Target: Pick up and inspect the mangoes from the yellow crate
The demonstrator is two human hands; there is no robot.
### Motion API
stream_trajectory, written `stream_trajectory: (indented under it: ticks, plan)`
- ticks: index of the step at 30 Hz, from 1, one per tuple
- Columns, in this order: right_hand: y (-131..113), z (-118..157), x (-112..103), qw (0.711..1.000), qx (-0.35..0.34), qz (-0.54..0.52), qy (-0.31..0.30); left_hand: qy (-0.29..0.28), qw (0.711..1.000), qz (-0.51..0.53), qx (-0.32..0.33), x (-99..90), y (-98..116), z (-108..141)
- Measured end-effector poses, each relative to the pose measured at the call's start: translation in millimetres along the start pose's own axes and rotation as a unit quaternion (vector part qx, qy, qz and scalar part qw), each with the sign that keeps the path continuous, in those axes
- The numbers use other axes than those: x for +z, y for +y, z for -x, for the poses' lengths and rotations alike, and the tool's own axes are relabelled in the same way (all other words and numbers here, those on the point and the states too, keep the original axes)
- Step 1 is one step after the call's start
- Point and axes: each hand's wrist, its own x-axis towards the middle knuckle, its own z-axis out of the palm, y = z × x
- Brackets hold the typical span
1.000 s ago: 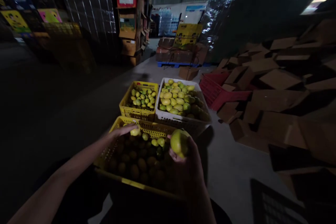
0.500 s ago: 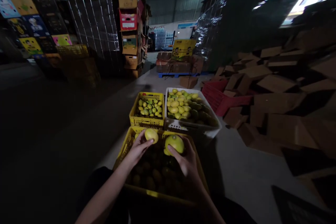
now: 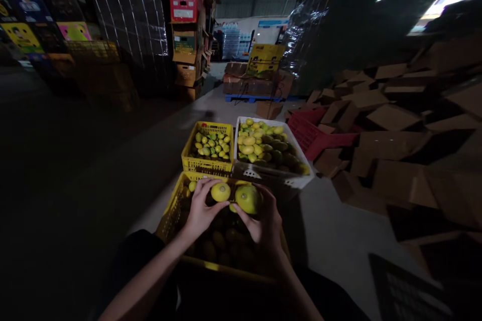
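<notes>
My left hand is closed around a yellow lemon, its rounded tip facing me. Beside it, my right hand grips a larger, greener lemon, also end-on to me. The two thumbs nearly meet below the fruit. Both hands are over a large yellow crate, where more lemons lie in deep shadow. Part of another lemon shows below the right-hand one; whether it is held or lies in the crate I cannot tell.
Beyond the large crate stand a smaller yellow crate and a white crate, both holding lemons. A red crate lies among piled cardboard boxes at right. Stacked cartons and a blue pallet are farther back.
My hands have drawn closer together. The left lemon has turned so its tip faces me, and the right one has tipped toward me too. The view has tilted slightly downward.
</notes>
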Motion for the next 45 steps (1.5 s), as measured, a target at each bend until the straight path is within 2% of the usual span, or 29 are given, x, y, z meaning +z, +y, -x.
stream_trajectory:
  ticks: [7,10,12,14,16,17,19,26,29,34,38,45]
  plan:
    - [-5,2,4,0.994,0.071,-0.087,0.017,0.022,0.994,0.070,-0.076,-1.3,9,-1]
    - [-9,-1,3,0.974,0.139,-0.179,-0.007,0.021,0.983,0.128,-0.128,-0.2,7,-1]
    - [-9,-5,2,0.928,0.232,-0.288,-0.045,0.018,0.947,0.223,-0.233,-0.8,4,-1]
    - [-6,-8,1,0.852,0.348,-0.380,-0.096,0.002,0.867,0.330,-0.372,-3.1,2,-2]
    - [-2,-11,2,0.773,0.456,-0.419,-0.141,-0.012,0.783,0.401,-0.476,-5.9,1,-5]
    - [0,-11,3,0.741,0.496,-0.424,-0.157,-0.016,0.755,0.420,-0.503,-7.0,1,-6]
    - [0,-12,4,0.704,0.537,-0.432,-0.174,-0.021,0.737,0.430,-0.521,-7.6,2,-8]
    - [-6,-11,3,0.693,0.512,-0.453,-0.230,-0.073,0.743,0.393,-0.536,-1.7,-1,-8]
    - [-5,-11,2,0.681,0.527,-0.457,-0.221,-0.076,0.743,0.385,-0.543,-0.6,-3,-7]
    - [-4,-10,1,0.691,0.522,-0.442,-0.232,-0.073,0.739,0.384,-0.549,-0.5,-3,-7]
    - [-4,-11,0,0.674,0.534,-0.458,-0.228,-0.075,0.734,0.389,-0.552,-1.0,-5,-6]
    - [1,-11,0,0.705,0.496,-0.444,-0.244,-0.035,0.727,0.407,-0.553,-0.8,-6,-7]
